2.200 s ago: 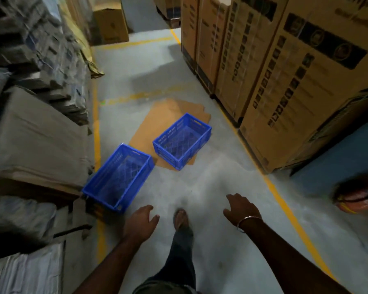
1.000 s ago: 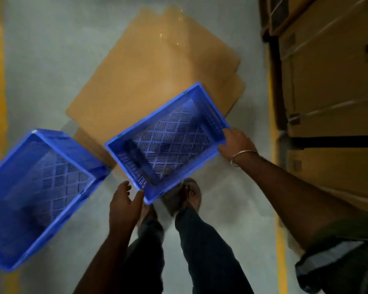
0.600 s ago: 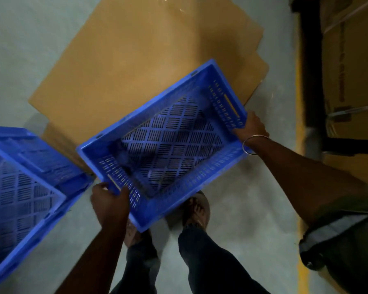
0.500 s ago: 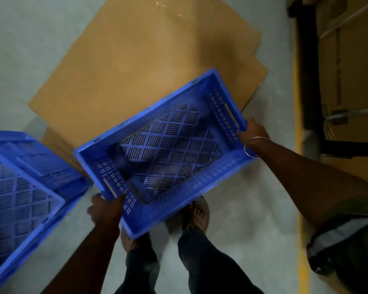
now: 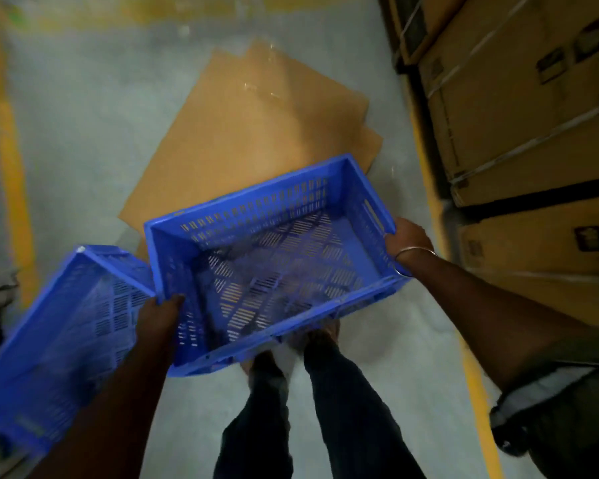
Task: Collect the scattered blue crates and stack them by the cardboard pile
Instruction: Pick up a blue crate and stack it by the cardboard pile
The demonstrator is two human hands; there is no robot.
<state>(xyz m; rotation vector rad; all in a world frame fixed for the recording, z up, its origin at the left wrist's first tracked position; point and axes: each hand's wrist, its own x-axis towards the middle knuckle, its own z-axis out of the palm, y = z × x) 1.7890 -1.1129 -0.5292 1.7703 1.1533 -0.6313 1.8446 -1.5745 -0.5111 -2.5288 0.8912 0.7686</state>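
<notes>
Between gripping left hand (image 5: 158, 314) and right hand (image 5: 407, 236), blue crate (image 5: 274, 261), mouth upward, long axis left-right.

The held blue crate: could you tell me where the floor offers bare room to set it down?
Bare concrete lies beyond the second crate, between the left yellow line and the cardboard sheet. The sheet is free too. Right, by the stacked cartons, is tight.
</notes>
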